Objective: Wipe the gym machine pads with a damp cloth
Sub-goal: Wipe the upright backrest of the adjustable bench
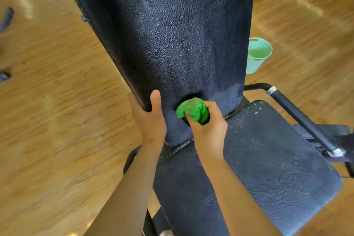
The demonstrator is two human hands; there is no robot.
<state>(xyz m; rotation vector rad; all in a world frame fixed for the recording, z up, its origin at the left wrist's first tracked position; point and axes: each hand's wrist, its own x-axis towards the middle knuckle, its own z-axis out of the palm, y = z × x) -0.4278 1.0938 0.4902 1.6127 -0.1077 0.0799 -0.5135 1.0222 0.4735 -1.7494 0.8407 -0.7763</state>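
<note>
green, nubbly cloth point(192, 110) is sitting bunched into a ball in the right hand point(207, 130); the fingers are curling round it and pressing it against the lower part of the upright back pad point(182, 34), just above the gap to the seat pad point(258, 168); left hand point(151, 119) is gripping the back pad's left edge, thumb lying flat on the front face, fingers wrapping behind out of sight; judging this hand to be bracing the pad against the push.

handling, judged: cloth is looking soft, light and fully compressible; being damp, it is likely dragging on the pebbled vinyl rather than gliding, so the whole-fist hold is suiting it better than a fingertip pinch; opening it flatter would be covering more area per stroke; back pad is looking firm-cushioned, with a dark dent showing round the cloth; not fragile; wet vinyl is probably turning slippery, so the edge is the sensible place for the bracing hand.

most of the back pad is glistening with fine beads; a duller, paler patch is showing at its lower right; seat pad is carrying pale specks, seemingly not yet wiped; pale green bucket point(258, 53) is standing on the wooden floor point(57, 120), right of the back pad.
</note>
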